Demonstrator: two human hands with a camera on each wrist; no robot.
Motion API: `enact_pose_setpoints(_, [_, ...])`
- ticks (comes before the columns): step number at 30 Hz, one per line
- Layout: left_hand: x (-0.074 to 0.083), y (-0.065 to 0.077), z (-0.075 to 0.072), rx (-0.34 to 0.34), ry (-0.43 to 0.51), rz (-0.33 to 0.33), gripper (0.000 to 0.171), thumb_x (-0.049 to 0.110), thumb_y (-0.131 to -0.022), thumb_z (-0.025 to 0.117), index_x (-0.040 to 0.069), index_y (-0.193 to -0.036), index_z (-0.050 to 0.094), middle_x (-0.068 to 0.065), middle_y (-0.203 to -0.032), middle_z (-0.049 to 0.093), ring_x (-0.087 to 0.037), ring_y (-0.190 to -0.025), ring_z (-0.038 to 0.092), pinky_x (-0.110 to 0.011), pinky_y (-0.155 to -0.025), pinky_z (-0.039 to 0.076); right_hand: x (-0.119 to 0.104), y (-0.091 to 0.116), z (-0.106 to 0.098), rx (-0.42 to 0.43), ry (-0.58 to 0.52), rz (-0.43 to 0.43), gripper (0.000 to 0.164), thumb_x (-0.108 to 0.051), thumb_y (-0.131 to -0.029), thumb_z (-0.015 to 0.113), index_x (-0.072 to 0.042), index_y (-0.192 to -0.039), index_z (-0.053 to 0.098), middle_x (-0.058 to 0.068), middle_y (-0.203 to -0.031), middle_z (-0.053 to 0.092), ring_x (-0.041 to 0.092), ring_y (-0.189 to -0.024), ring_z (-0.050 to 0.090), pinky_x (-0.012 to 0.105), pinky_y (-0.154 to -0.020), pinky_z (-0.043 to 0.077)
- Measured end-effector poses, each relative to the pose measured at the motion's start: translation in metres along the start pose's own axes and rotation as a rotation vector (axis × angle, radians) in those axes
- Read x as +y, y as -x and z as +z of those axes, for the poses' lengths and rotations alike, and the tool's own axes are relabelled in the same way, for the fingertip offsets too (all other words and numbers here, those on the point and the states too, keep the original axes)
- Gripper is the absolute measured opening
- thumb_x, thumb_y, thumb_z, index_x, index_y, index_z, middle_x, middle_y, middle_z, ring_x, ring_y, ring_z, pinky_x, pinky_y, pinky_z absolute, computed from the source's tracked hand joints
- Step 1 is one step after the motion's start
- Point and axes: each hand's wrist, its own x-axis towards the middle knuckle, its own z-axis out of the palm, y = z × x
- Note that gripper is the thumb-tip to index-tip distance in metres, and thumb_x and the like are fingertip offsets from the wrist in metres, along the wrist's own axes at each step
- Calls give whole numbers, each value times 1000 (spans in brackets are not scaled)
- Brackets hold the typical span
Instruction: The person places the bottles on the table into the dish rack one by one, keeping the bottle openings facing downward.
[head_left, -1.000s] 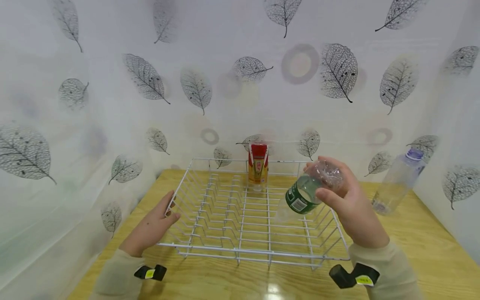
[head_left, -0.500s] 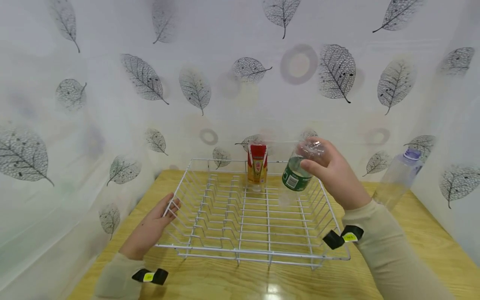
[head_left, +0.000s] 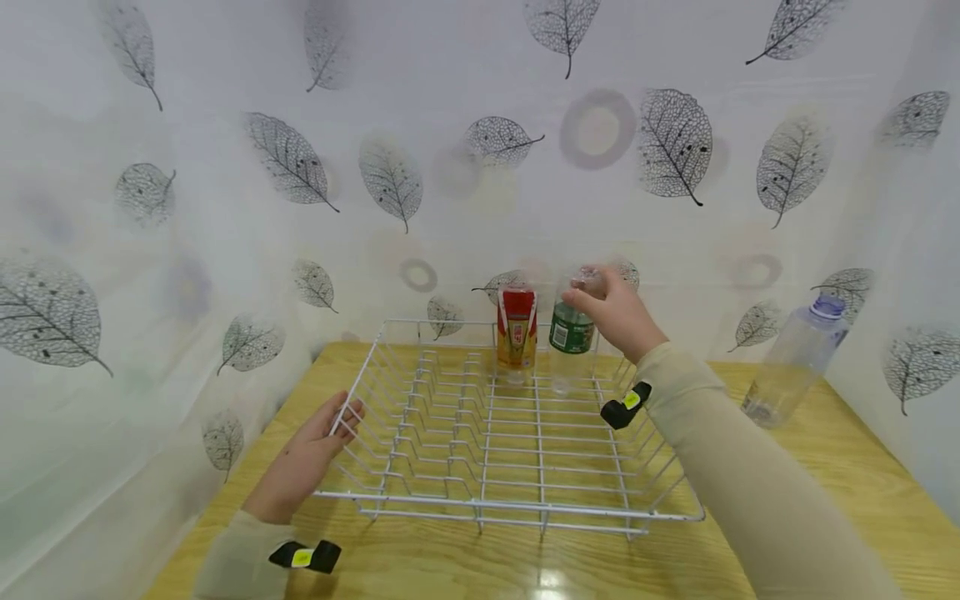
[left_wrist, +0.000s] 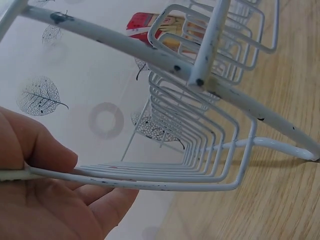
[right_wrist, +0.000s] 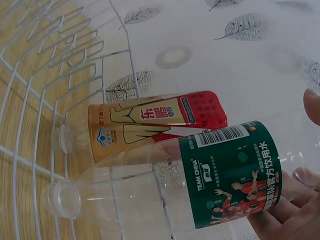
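Note:
A white wire dish rack (head_left: 510,506) stands on the table. My left hand (head_left: 313,450) grips its left side, with the thumb and fingers on opposite sides of the wire in the left wrist view. Upside down at the back of the rack is a clear plastic bottle (right_wrist: 235,175) with a green label, its mouth down near the floor wires. My right hand (head_left: 611,308) holds it around its upturned base. Just left of it a bottle with a red and yellow label (head_left: 516,333) also stands upside down in the rack.
A clear bottle with a purple-tinted neck (head_left: 798,358) stands on the table right of the rack. The wooden table (head_left: 450,567) ends at a wall covering (head_left: 480,225) printed with leaves, behind and at both sides. Rows of upright wire dividers (head_left: 457,417) line the rack's left half.
My right hand has moved the green-labelled bottle left and back, turning it from tilted to nearly upright, neck down, beside the red and yellow one. My left hand stays at the rack's side.

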Motion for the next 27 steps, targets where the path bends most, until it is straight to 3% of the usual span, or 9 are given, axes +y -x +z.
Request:
enact_pose_setpoints(7, [0, 1, 1, 11, -21, -6, 63, -1, -106, 30, 0, -161, -2, -26, -163, 17, -41, -148, 22, -49, -117, 23, 10, -24, 6, 37, 2, 48, 89, -60, -95, 61, -13, -160, 23, 9, -154, 44, 34, -141, 39, 59, -107, 40])
enact_pose_setpoints(15, [-3, 0, 0, 5, -18, 1, 61, 0, -108, 30, -1, -161, -1, -25, -164, 18, -39, -149, 21, -43, -116, 26, 14, -40, 15, 26, 9, 83, 90, -56, -98, 58, -10, -162, 15, 15, -157, 38, 36, -136, 43, 55, -96, 49])
enact_pose_setpoints(22, [-3, 0, -1, 3, -24, 10, 61, 4, -110, 32, 0, -161, -1, -25, -163, 19, -40, -149, 21, -45, -116, 27, 10, -46, 20, -1, 36, 111, 103, -70, -92, 55, -13, -163, 8, 15, -159, 35, 37, -138, 42, 56, -102, 45])
enact_pose_setpoints(27, [-4, 0, -1, 0, -3, 18, 60, 2, -109, 31, -2, -160, -1, -26, -163, 18, -41, -149, 20, -43, -116, 26, 10, -47, 21, -2, 42, 118, 96, -62, -97, 55, -14, -164, 6, 17, -158, 35, 39, -134, 45, 58, -103, 43])
